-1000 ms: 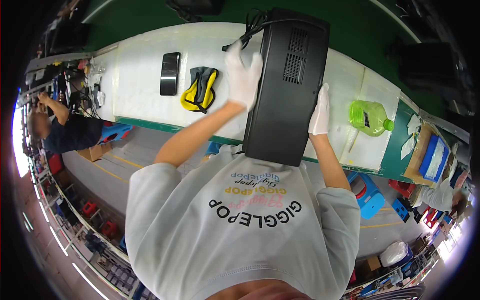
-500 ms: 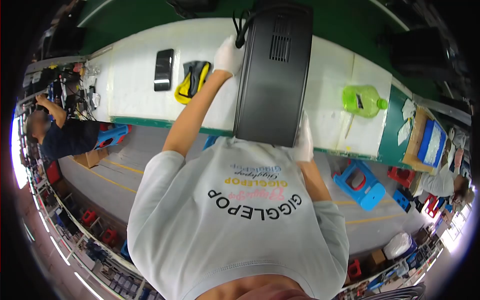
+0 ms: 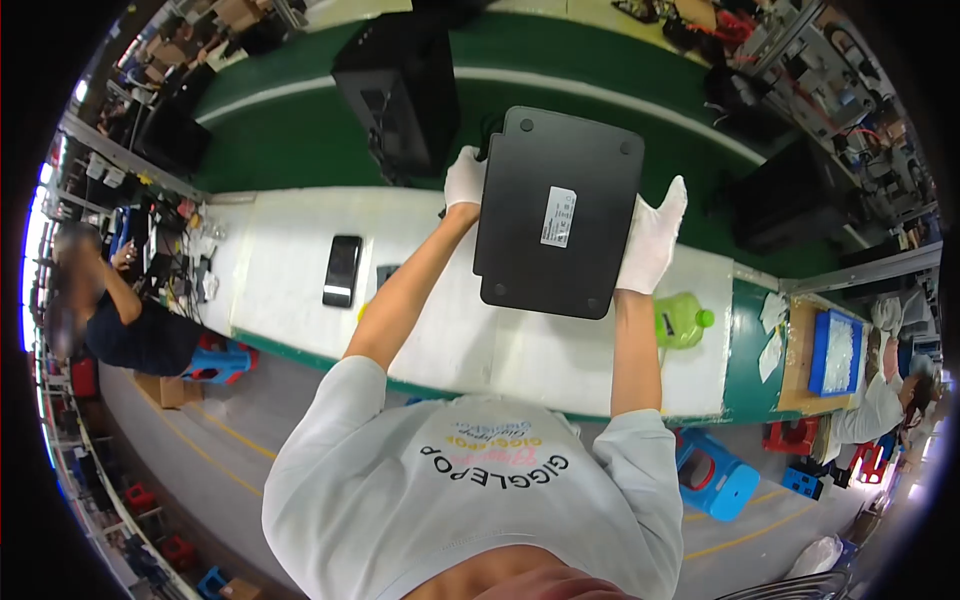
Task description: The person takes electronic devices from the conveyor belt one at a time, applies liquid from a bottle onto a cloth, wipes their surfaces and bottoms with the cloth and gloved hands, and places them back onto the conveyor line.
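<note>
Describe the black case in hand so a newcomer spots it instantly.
Find the white-topped workbench. Partly hiding it, between the gloved left hand and right hand, is the black case. Unlike the black smartphone, its face shows a white label.

The head-worn view looks forward and steeply down from above the wearer's grey T-shirt [image 3: 475, 515], which fills the near middle with its collar closest to the lens. The black device [image 3: 557, 212] sits near the centre. A very wide, fisheye-like field bows the white worktop [image 3: 285, 255] from left to right, reaches the green surface [image 3: 545, 48] on the far side, and ends in black, rounded corners.
</note>
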The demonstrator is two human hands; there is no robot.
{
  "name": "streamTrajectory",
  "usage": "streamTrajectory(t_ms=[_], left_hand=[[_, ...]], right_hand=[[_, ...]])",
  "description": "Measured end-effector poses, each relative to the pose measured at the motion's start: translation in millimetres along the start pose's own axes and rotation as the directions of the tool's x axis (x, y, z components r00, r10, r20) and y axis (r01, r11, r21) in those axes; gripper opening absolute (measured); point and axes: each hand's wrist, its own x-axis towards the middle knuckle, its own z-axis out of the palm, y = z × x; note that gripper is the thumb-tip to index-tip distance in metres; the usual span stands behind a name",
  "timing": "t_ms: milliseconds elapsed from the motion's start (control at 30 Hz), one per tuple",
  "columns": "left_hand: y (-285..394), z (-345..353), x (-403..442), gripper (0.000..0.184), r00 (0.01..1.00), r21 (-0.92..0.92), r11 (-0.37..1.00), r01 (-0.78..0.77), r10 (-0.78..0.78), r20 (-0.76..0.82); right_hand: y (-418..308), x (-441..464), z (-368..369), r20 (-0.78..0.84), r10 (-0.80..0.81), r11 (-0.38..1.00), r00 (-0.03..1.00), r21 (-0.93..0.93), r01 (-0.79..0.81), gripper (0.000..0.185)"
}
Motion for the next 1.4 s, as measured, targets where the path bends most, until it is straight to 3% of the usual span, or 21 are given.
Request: streamTrajectory(t_ms=[67, 233, 400, 467, 500, 567, 600, 667, 700, 733, 833, 933, 1000, 1067, 1100, 1167, 1233, 1267, 1300, 1333, 1400], left_hand=[[23.4, -1.5, 17.1, 0.039, 0.989, -0.070, 0.994, 0.082, -0.089, -0.114], [65.6, 2.5, 52.3, 0.036, 0.990, -0.150, 0.987, 0.063, -0.081, -0.114], [65.9, 23.8, 71.8, 0.040, 0.995, -0.103, 0.992, 0.067, -0.074, -0.065], [41.5, 34.6, 60.3, 0.042, 0.997, -0.176, 0.982, 0.066, -0.071, -0.026], [27.6, 36.9, 51.1, 0.041, 0.992, -0.216, 0.970, 0.115, -0.102, 0.073], [2.6, 28.1, 25.8, 0.040, 0.998, -0.114, 0.993, 0.040, -0.034, 0.054], [-12.8, 18.9, 3.5, 0.040, 0.996, 0.032, 0.997, -0.065, 0.067, -0.051], [-31.7, -15.3, -36.8, 0.040, 0.980, 0.340, 0.927, -0.158, 0.190, -0.063], [-37.5, -26.7, -60.7, 0.043, 0.990, 0.499, 0.864, -0.069, 0.122, -0.074], [-44.8, -38.8, -84.5, 0.045, 0.993, 0.642, 0.766, 0.021, 0.058, -0.101], [-74.5, -68.3, -144.6, 0.052, 0.975, 0.770, 0.603, 0.211, -0.183, -0.124], [-62.7, -79.6, -197.2, 0.049, 0.957, 0.828, 0.498, 0.257, -0.250, -0.147], [-77.1, -76.1, -208.3, 0.045, 0.958, 0.842, 0.479, 0.247, -0.251, -0.138], [-136.9, -72.7, -214.5, 0.036, 0.995, 0.801, 0.590, 0.099, -0.067, -0.074], [-153.0, -73.8, -208.8, 0.031, 0.991, 0.727, 0.687, 0.029, 0.074, -0.109], [-141.7, -78.6, -177.3, 0.028, 0.976, 0.481, 0.850, 0.216, -0.197, -0.091], [-89.3, -84.5, -125.4, 0.025, 0.994, 0.473, 0.878, 0.073, -0.025, -0.106], [-41.2, -91.9, -99.2, 0.022, 0.938, 0.555, 0.791, -0.256, 0.343, -0.055], [32.4, -88.8, -79.9, 0.021, 0.952, 0.082, 0.986, -0.148, 0.164, -0.257], [103.9, -91.2, -73.3, 0.017, 0.956, -0.167, 0.974, -0.150, 0.100, -0.275], [159.4, -78.7, -61.8, 0.018, 0.817, -0.084, 0.827, -0.556, 0.526, -0.235]], right_hand=[[-9.0, 15.2, 17.2, -0.144, -0.017, 0.996, 0.989, -0.089, 0.004, 0.085], [-22.1, 46.3, 13.1, -0.214, -0.211, 0.946, 0.954, -0.290, 0.144, 0.081], [-29.5, 90.3, -24.6, 0.027, 0.085, 0.996, 0.996, 0.038, -0.086, 0.063], [-29.7, 113.0, -52.6, -0.125, 0.061, 0.996, 0.990, 0.066, -0.053, 0.065], [-40.0, 109.9, -42.7, -0.184, -0.083, 0.975, 0.979, -0.217, 0.041, 0.065], [-43.1, 114.6, -39.1, -0.155, -0.441, 0.692, 0.884, -0.686, 0.224, 0.065], [-41.6, 115.9, -35.8, -0.167, -0.443, 0.695, 0.881, -0.685, 0.220, 0.065], [-41.9, 120.7, -26.9, -0.139, -0.306, 0.849, 0.942, -0.487, 0.204, 0.064], [-39.6, 131.8, -32.7, -0.115, -0.041, 0.983, 0.992, -0.184, 0.019, 0.062], [-25.2, 135.8, -43.4, 0.040, -0.383, 0.673, 0.923, -0.672, 0.309, 0.062], [-35.4, 119.0, -1.2, -0.169, -0.190, 0.906, 0.967, -0.409, 0.106, 0.063], [-45.8, 127.8, -32.0, -0.149, -0.023, 0.985, 0.989, -0.175, -0.003, 0.064], [-46.9, 112.9, -15.2, -0.201, -0.162, 0.912, 0.966, -0.404, 0.069, 0.063], [-39.8, 111.2, -15.2, -0.180, -0.318, 0.811, 0.931, -0.560, 0.169, 0.060], [-41.9, 106.5, -7.8, -0.216, -0.266, 0.864, 0.940, -0.486, 0.133, 0.060], [-47.0, 101.6, -6.4, -0.241, -0.199, 0.911, 0.950, -0.402, 0.089, 0.061], [-48.0, 100.1, -10.9, -0.242, -0.188, 0.918, 0.952, -0.388, 0.083, 0.063], [-47.6, 98.3, -9.7, -0.244, -0.233, 0.897, 0.941, -0.427, 0.112, 0.062], [-47.2, 97.1, -10.4, -0.244, -0.277, 0.873, 0.929, -0.467, 0.137, 0.062], [-46.4, 98.8, -16.2, -0.254, -0.276, 0.875, 0.927, -0.466, 0.132, 0.062], [-44.6, 108.4, -35.6, -0.194, -0.151, 0.950, 0.969, -0.301, 0.087, 0.070]])
